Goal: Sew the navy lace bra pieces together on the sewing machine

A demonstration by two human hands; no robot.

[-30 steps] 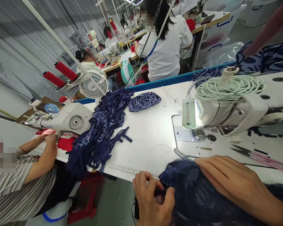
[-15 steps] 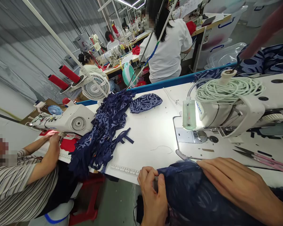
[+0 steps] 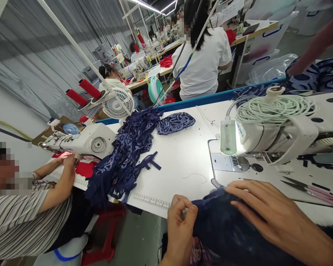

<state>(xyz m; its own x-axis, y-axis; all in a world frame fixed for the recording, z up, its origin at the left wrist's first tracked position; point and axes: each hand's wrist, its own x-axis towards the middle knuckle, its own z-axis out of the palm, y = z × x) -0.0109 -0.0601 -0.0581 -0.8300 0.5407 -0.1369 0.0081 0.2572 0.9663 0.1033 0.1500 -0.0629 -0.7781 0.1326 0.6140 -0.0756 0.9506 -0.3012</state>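
Head cam view, only one angle here. At the bottom centre of the frame the left hand (image 3: 180,221) is curled up, with thumb and fingertips pinched together on the edge of the navy fabric (image 3: 224,229). The right hand (image 3: 269,214), lower right, lies flat on top of the same cloth with the fingers spread apart, pressing rather than gripping.

The fabric is bunched at the near edge of the white table (image 3: 183,155), partly hanging off toward the camera, just in front of the sewing machine (image 3: 266,129) that fills the right side. A coil of pale cord (image 3: 274,109) sits on top of that machine, and a pair of scissors (image 3: 313,188) with pink handles lies on the table to the right, close to the right hand but not touching it. A printed ruler strip (image 3: 152,201) runs along the table edge just left of the left hand.

In the middle-left there's a messy pile of navy pieces (image 3: 124,155) draped over the table edge. At lower left a co-worker in a striped shirt has a hand (image 3: 68,162) at another machine (image 3: 86,138). Behind that are a small white fan (image 3: 118,103) and red thread cones (image 3: 83,92), and at top centre a person in a white shirt (image 3: 202,62) sits facing away.
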